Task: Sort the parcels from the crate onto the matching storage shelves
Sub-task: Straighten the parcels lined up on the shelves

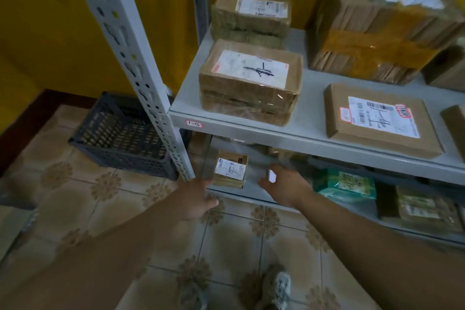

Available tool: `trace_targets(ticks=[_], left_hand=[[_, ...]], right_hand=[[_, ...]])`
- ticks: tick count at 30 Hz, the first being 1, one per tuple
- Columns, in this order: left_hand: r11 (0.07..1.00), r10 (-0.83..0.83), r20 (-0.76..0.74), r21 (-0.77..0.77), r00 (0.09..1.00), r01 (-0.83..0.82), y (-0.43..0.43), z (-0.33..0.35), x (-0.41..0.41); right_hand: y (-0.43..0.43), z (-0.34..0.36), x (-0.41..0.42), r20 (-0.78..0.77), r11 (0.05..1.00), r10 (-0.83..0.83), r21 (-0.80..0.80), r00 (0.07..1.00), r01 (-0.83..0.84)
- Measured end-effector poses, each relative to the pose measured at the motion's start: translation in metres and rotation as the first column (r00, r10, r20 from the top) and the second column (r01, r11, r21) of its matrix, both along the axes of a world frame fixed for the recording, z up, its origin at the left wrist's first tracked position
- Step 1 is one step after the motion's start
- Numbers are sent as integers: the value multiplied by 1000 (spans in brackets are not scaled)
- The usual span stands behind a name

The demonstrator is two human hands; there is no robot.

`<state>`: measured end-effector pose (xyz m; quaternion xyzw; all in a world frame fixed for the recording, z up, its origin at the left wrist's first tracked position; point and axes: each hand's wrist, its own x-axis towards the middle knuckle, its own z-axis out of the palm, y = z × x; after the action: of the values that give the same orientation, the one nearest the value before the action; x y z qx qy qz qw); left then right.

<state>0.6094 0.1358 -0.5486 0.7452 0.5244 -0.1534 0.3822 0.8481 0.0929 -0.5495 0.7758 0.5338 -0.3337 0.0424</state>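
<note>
From the head camera, you are looking down at a grey metal rack against a yellow wall, with both your arms stretched toward its lower shelf (254, 185). Your left hand (198, 200) hangs over the tiled floor (130, 211) just in front of the shelf's edge, fingers spread and loose, holding nothing. Your right hand (284, 186) reaches in over the same shelf, also released, with its fingers apart; a bright patch at its fingertips is too blurred to make out. Between your hands, and touching neither, a small brown parcel (230, 170) sits on the lower shelf near the rack's front post (141, 83), its white label marked by hand. Farther right on that shelf lie a green packet (349, 184) and some wrapped bundles, blurred. The upper shelf (309, 118) carries a sticker reading 1-4 (194, 123) on its front lip. On it, a taped box (250, 85) stands near the left end, another taped box (251, 14) behind it, a flat cardboard mailer (380, 118) to the right, and a large taped bundle of cardboard (382, 27) at the back. The dark plastic crate (120, 136) rests on the floor to the left of the post, close by the wall. One of your shoes (280, 289) shows at the bottom edge.
</note>
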Motion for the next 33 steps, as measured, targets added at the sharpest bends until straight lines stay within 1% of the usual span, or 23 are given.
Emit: trace_targets(ticks=[4, 8, 11, 14, 17, 19, 21, 23, 27, 30, 33], left_hand=[[996, 89, 39, 4, 995, -89, 24, -95, 13], [988, 141, 49, 59, 989, -144, 42, -172, 27], [980, 162, 92, 98, 983, -171, 60, -231, 39], [966, 182, 187, 148, 965, -211, 78, -281, 48], [948, 237, 291, 140, 927, -287, 88, -327, 51], [933, 276, 361, 121, 891, -339, 92, -351, 53], [912, 297, 408, 145, 863, -383, 96, -372, 55], [893, 292, 447, 188, 845, -409, 102, -390, 56], [876, 323, 451, 191, 832, -443, 111, -413, 56], [885, 330, 430, 170, 840, -434, 108, -417, 57], [884, 340, 399, 175, 852, -434, 106, -421, 57]], right_hand=[[36, -82, 15, -18, 1000, 17, 7, 1000, -17], [64, -170, 25, -40, 998, 12, 62, 999, -9], [84, -232, 30, -56, 995, 3, 103, 998, 3], [103, -288, 36, -22, 985, 35, 171, 999, -31], [118, -337, 42, -66, 967, 0, 252, 998, 17], [127, -365, 45, -129, 942, -36, 328, 991, 77], [134, -389, 45, -186, 918, -56, 376, 981, 124], [140, -410, 43, -232, 904, -32, 408, 972, 127], [145, -440, 39, -274, 896, 6, 428, 962, 117], [143, -445, 35, -317, 891, 5, 432, 948, 140], [140, -448, 30, -325, 892, 19, 433, 946, 131]])
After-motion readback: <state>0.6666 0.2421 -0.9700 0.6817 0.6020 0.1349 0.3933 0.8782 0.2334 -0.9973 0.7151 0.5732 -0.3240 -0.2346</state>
